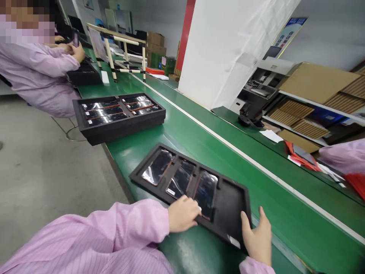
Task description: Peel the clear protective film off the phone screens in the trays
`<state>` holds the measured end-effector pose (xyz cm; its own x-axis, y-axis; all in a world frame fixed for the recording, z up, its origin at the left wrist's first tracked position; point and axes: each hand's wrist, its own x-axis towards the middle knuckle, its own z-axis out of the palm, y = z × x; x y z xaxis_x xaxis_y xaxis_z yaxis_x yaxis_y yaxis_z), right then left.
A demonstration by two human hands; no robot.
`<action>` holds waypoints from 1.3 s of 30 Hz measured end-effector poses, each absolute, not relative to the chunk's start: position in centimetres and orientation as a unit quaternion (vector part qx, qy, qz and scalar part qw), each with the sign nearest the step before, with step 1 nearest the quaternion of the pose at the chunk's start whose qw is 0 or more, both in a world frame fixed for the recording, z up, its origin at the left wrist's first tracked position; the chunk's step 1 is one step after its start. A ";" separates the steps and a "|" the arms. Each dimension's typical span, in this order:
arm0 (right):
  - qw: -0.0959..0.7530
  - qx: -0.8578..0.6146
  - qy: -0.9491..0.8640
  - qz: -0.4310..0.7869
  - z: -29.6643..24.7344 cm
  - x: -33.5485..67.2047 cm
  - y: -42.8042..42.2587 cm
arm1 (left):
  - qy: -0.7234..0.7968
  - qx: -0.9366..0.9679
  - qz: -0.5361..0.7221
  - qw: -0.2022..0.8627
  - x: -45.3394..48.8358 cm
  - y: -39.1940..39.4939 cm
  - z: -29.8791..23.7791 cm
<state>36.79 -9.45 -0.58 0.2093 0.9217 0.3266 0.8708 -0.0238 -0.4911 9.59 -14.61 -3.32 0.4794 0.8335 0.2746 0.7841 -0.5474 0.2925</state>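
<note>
A black foam tray (pixel 228 201) lies on the green belt in front of me. Three of its slots hold glossy black phones (pixel 205 192); the slot at the right end is bare. My left hand (pixel 182 213) rests on the tray's near edge with its fingers curled, fingertips touching the bottom of the third phone. My right hand (pixel 258 234) sits at the tray's near right corner, thumb on the rim and fingers spread on the belt beside it.
A stack of black trays (pixel 119 118) with several phones stands further up the green belt (pixel 205 152). A person in a pink coat (pixel 37 76) works at the far left. A white panel (pixel 228 49), shelves with cardboard (pixel 310 99) and red items (pixel 302 158) line the right side.
</note>
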 end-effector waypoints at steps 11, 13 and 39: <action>-0.095 -0.714 -0.690 -0.073 3.8 31.2 -11.8 | 0.134 0.961 0.211 0.119 18.9 -20.9 -2.3; -0.082 -0.686 -0.720 -0.066 4.2 29.3 -11.2 | 0.083 0.972 0.135 0.176 16.7 -19.4 0.2; 0.066 -0.601 -0.794 -0.072 -0.6 18.2 -7.3 | 0.543 0.765 0.220 0.266 3.4 3.0 -3.5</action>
<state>18.23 -7.32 -0.60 -0.2700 0.9437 0.1912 0.9627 0.2682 0.0355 3.35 2.97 -3.48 0.3132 0.9485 0.0482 0.7142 -0.2687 0.6463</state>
